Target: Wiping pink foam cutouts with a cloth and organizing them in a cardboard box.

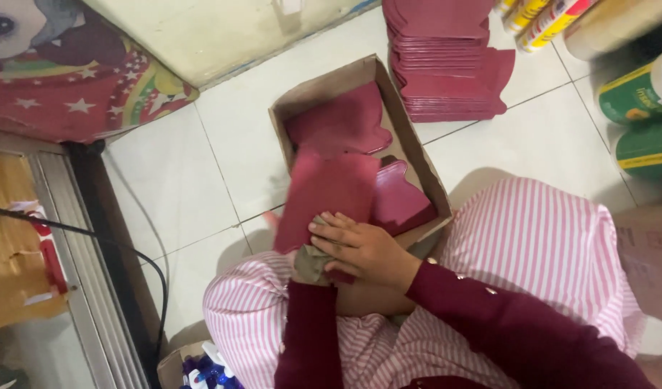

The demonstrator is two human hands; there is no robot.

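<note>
Pressing flat on a maroon card sheet [323,198] over the cardboard box [417,155], right hand [363,248] fingers spread; left hand [311,265] grip unclear. Sheet likely light, bendy; best held by its edges.

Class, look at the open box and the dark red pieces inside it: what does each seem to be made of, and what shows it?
Open box: plain brown cardboard, probably; matte, with thin folded walls. Dark red pieces: apparently thin matte card or paper; flat, cleanly cut edges, same look as the stack beside the box.
</note>
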